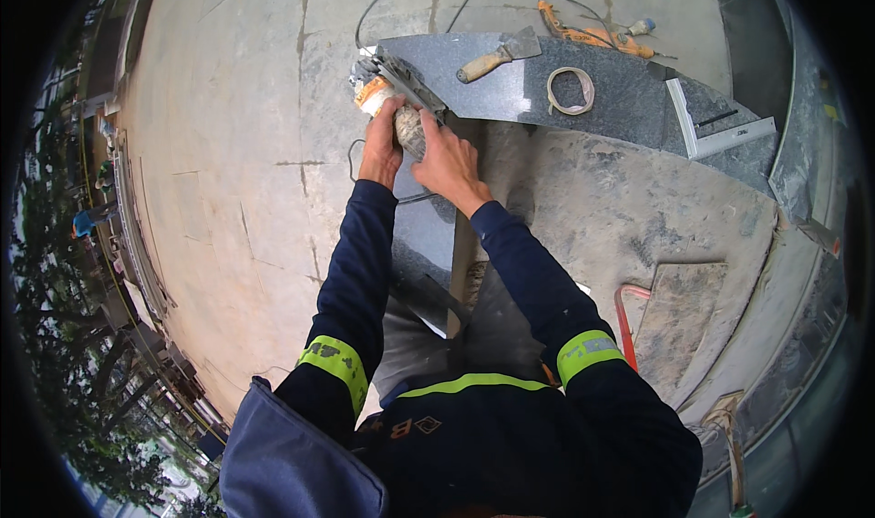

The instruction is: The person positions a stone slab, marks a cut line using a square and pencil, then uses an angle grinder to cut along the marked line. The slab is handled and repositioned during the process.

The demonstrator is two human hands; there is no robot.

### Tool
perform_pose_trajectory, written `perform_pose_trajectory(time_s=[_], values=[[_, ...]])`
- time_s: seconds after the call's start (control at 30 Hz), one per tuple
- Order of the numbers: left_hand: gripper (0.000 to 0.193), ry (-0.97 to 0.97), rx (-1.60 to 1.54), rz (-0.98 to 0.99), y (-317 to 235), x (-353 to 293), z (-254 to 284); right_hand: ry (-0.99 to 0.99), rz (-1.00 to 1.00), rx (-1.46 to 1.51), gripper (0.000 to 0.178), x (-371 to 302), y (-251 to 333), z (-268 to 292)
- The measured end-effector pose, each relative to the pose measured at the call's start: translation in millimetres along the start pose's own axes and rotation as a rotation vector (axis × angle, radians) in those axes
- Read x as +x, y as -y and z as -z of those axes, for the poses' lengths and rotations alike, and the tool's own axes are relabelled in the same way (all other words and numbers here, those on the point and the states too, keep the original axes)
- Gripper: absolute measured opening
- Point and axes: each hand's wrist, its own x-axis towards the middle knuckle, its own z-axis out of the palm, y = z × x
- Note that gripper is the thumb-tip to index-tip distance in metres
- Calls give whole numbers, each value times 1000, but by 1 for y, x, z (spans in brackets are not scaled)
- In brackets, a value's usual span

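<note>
My left hand (384, 142) is closed round the side of a dusty power cutter (372, 93) with an orange and white body and a grey metal base plate. My right hand (449, 164) grips the tool's other side, beside its dirt-caked rounded end. The cutter is at the left end of a dark grey stone slab (629, 103); its blade is hidden. To the right on this slab lie a wooden-handled putty knife (485, 64), a roll of pale tape (550, 90) and a white-and-silver square (735, 139). Another grey stone piece (423, 235) lies below my hands.
Behind the slab is an orange corded power tool (583, 36) with a long bit. A red curved bar (627, 322) and a flat dusty board (682, 322) are on the floor to my right. Black cable (375, 5) runs across the concrete. Far left, a person (87, 222) in blue stands near trees.
</note>
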Motion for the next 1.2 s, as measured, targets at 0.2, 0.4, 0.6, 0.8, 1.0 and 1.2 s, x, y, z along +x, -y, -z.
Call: perform_pose_trajectory(time_s=[0.2, 0.4, 0.6, 0.8, 1.0, 1.2], values=[[34, -71, 23, 13, -1, -2, -12, 2, -2, 3, 93, 2, -6, -1], [33, -62, 5, -29, 1, -6, -10, 13, -3, -8, 94, 2, -6, -3], [34, -50, -46, 9, 2, -6, -7, 34, -4, -27, 96, 2, -4, -1], [35, -9, -65, 22, 2, -11, -2, 50, 3, -79, 95, 2, 1, -1], [44, -66, -48, -10, 7, -23, -4, 78, -31, -123, 94, -2, 8, 0], [48, -64, -65, -6, 10, -22, -3, 89, -48, -161, 92, -1, 15, 0]])
